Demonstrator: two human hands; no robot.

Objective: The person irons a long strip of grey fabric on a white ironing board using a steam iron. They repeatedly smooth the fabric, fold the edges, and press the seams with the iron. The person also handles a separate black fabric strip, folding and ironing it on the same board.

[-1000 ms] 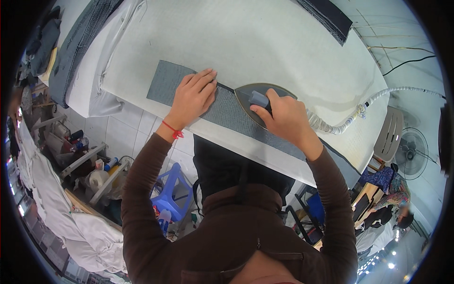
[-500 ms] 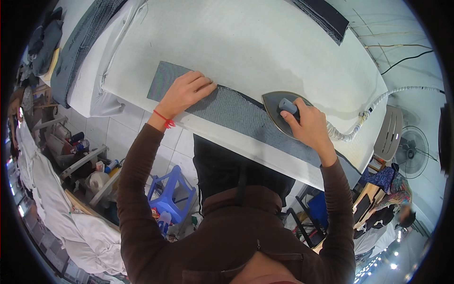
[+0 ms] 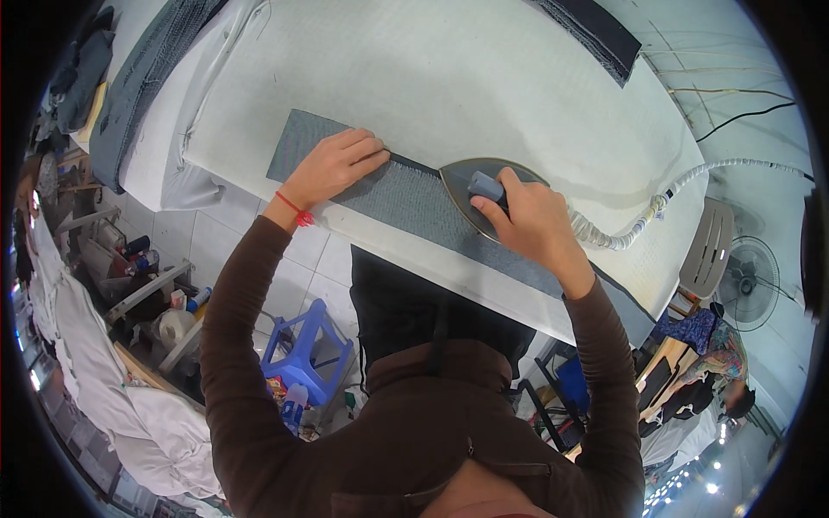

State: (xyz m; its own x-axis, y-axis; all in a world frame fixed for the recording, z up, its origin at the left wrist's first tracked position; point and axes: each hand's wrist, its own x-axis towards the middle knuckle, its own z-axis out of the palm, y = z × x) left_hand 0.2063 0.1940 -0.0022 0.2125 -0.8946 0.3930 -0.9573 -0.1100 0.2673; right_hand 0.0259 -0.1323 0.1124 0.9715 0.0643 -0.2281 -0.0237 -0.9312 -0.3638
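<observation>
A long grey-blue strip of denim-like fabric [image 3: 406, 203] lies along the near edge of the white padded ironing table [image 3: 363, 69]. Its far edge shows a narrow dark fold beside a frayed line. My left hand [image 3: 341, 162], with a red string at the wrist, pinches that folded edge left of the middle; the fingertips are partly hidden. To its right, my right hand [image 3: 531, 216] grips the grey handle of an iron [image 3: 458, 186]. The iron's soleplate rests flat on the strip, tip pointing left toward my left hand. A white-wrapped hose [image 3: 622, 235] trails from its back.
Stacked dark fabric pieces [image 3: 596, 39] lie at the table's far right; more denim [image 3: 142, 112] hangs at the left. Below stands a blue plastic stool [image 3: 315, 345]. A fan [image 3: 747, 281] and a chair back [image 3: 706, 246] are at right, with another person [image 3: 725, 363] beyond.
The iron has slid left along the strip with my right hand, closer to my left hand. My left hand stays nearly in place on the folded edge.
</observation>
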